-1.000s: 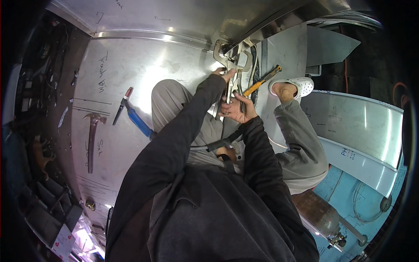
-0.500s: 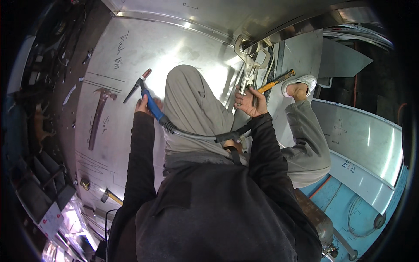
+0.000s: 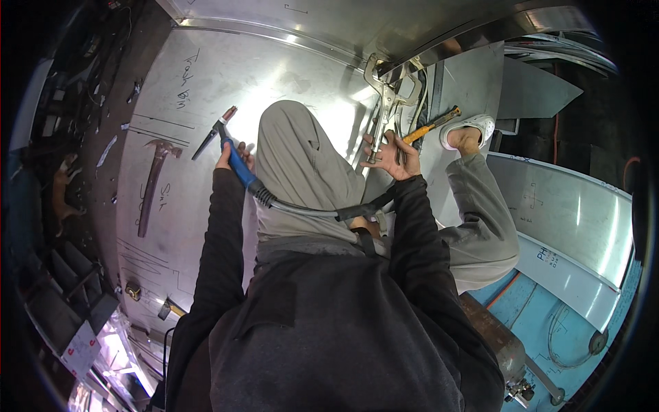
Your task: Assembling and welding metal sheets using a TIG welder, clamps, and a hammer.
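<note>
My left hand [image 3: 223, 159] is wrapped round the blue handle of a welding torch [image 3: 240, 167], whose copper-coloured tip points up and away over the metal sheet. The torch's grey cable [image 3: 302, 209] curves across my lap toward my right forearm. My right hand [image 3: 398, 159], palm up with fingers spread, is at the handle end of a locking C-clamp [image 3: 388, 103]. The clamp's jaws sit at the edge of the upright metal panel. Just beyond that hand lies a tool with a yellow-orange handle [image 3: 434, 125]; its kind is unclear.
A hammer [image 3: 156, 182] lies on the marked metal sheet [image 3: 206, 62] at left, with a tape measure [image 3: 133, 291] and a yellow-handled tool [image 3: 173, 307] nearer. A brown animal [image 3: 64, 192] lies on the floor. A gas cylinder [image 3: 495, 333] and a bent sheet panel [image 3: 563, 213] are at right.
The fingers of my right hand, curled at the clamp's handle before, have loosened and spread. My left hand and the torch have barely moved.
</note>
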Demonstrator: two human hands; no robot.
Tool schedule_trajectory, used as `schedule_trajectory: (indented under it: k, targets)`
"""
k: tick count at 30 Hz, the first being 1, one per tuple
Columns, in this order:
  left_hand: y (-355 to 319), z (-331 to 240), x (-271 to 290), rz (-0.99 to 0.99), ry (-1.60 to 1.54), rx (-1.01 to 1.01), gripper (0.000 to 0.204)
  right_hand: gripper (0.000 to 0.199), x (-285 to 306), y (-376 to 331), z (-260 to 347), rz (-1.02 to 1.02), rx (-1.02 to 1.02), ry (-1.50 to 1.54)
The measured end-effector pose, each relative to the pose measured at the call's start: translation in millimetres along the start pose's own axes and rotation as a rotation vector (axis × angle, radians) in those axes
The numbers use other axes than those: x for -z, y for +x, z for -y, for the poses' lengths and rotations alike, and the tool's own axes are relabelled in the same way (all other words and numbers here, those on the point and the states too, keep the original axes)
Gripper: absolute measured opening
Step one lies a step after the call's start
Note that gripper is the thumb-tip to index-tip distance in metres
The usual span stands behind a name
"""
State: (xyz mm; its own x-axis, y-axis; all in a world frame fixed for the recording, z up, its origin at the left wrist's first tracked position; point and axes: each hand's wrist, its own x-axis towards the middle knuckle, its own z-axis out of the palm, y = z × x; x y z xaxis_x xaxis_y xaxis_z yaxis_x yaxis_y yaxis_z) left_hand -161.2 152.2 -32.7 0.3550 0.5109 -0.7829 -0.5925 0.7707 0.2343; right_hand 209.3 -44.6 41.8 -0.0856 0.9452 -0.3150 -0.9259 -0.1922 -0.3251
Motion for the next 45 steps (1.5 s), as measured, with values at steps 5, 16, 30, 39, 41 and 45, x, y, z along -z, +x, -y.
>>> schedule_trajectory:
  k: [5, 16, 30, 39, 41, 45]
  targets:
    - [-47, 17, -44, -0.023, 0.309, -0.263, 0.041, 0.059, -1, 4, 0, 0.038, -0.047, 0.07]
    - [-34, 104, -223, 0.347, 1.17, -0.784, 0.071, 0.057, -6, 6, -3, -0.073, -0.031, -0.031]
    - [4, 162, -262, 0.163, 1.401, -0.712, 0.064, 0.038, -2, 7, -2, -0.081, -0.043, 0.026]
    - [1, 159, -263, 0.148, 1.464, -0.716, 0.065, 0.035, -4, 8, -3, -0.107, -0.033, 0.04]
    - [2, 160, -263, 0.153, 1.476, -0.735, 0.065, 0.034, -6, 8, -3, -0.126, -0.039, 0.029]
    - [5, 161, -261, 0.159, 1.506, -0.793, 0.066, 0.034, -6, 8, -3, -0.119, -0.036, 0.022]
